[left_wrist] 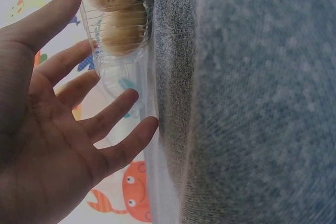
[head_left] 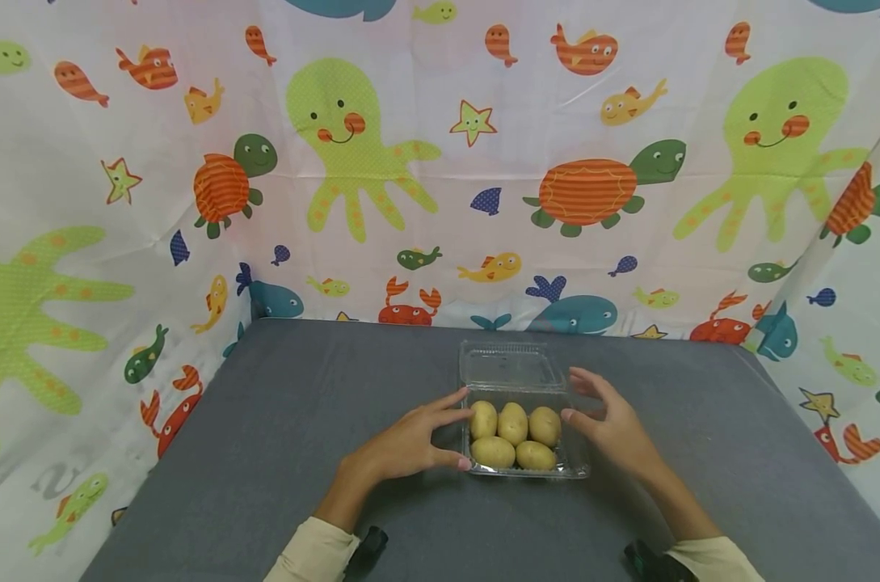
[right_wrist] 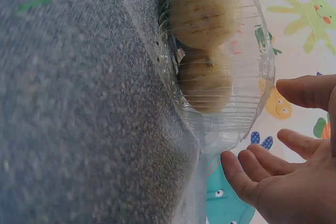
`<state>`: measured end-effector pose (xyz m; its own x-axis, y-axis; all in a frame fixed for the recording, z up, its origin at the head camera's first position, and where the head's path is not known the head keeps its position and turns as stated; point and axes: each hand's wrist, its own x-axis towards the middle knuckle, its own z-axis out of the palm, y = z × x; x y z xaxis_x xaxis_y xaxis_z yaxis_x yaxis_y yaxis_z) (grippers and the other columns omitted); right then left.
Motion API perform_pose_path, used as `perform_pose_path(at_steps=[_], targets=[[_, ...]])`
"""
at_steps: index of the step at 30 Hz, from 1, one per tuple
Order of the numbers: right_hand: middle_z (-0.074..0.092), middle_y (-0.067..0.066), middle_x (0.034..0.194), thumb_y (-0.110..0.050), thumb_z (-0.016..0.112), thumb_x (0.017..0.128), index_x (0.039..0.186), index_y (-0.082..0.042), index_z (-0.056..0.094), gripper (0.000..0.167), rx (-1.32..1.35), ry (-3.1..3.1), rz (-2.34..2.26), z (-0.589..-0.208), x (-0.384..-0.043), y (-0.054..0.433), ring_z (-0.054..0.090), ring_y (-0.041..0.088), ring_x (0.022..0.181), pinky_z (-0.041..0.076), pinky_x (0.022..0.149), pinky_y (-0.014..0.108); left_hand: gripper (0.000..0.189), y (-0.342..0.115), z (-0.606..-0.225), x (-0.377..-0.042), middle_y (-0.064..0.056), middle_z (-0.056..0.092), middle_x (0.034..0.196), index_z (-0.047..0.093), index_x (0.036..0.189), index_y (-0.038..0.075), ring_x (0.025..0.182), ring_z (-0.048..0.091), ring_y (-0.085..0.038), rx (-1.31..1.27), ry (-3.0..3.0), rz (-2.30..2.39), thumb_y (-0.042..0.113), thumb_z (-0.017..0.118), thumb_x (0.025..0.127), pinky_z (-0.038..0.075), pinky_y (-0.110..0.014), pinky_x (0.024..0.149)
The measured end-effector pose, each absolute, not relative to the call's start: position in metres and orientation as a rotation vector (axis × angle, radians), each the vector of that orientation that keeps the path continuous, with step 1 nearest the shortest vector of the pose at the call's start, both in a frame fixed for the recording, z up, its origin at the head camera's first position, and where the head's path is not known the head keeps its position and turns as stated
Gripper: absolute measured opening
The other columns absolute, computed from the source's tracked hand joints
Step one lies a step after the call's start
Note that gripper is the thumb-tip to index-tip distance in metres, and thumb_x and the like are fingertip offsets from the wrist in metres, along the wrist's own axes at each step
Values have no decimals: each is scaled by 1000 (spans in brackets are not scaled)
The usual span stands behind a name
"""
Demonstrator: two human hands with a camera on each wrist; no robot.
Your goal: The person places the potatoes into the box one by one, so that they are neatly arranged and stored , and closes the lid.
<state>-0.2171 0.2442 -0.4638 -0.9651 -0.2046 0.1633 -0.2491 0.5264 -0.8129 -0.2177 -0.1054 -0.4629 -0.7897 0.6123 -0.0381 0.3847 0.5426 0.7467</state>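
Observation:
A clear plastic clamshell container [head_left: 574, 469] stands on the grey table with its lid [head_left: 508, 368] folded back. Several yellow potatoes [head_left: 513, 423] lie in its tray in two rows. My left hand [head_left: 410, 440] is at the tray's left side, thumb toward the front corner and fingers spread along the wall. In the left wrist view its fingers [left_wrist: 68, 62] are loosely extended, with fingertips right at the ribbed plastic. On the other side my right hand [head_left: 617, 428] is held with parted fingers; the right wrist view shows its thumb [right_wrist: 302, 90] close to the container's rim.
A grey cloth covers the table [head_left: 301, 388]. White curtains [head_left: 425, 97] printed with sea animals rise behind it and along both sides. Dark straps [head_left: 367, 550] sit at the cuffs of the light sleeves.

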Motion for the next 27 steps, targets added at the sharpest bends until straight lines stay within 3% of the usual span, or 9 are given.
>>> perform_pose_path(at_steps=[8,16,27], targets=[[34,30,166,-22,68,104,166,-5,28,75,367,-2759,1521,-464,-224,241,36,50,151,45,110,67,80,-105,-464,-219,11,23,176,52,159,23,162,24,-22,833,2497,1093,45,85,90,28,-61,126],[33,32,166,-24,68,104,167,-4,25,78,350,-2788,1542,-463,-225,235,35,53,151,49,106,67,80,-106,-465,-219,11,22,176,52,159,23,161,25,-21,838,2506,1086,46,85,90,28,-60,126],[32,32,167,-18,68,104,167,-3,23,79,371,-2716,1647,-465,-226,236,35,53,151,44,113,66,79,-106,-465,-219,13,22,176,53,159,24,162,24,-21,829,2502,1083,47,85,90,27,-61,126]])
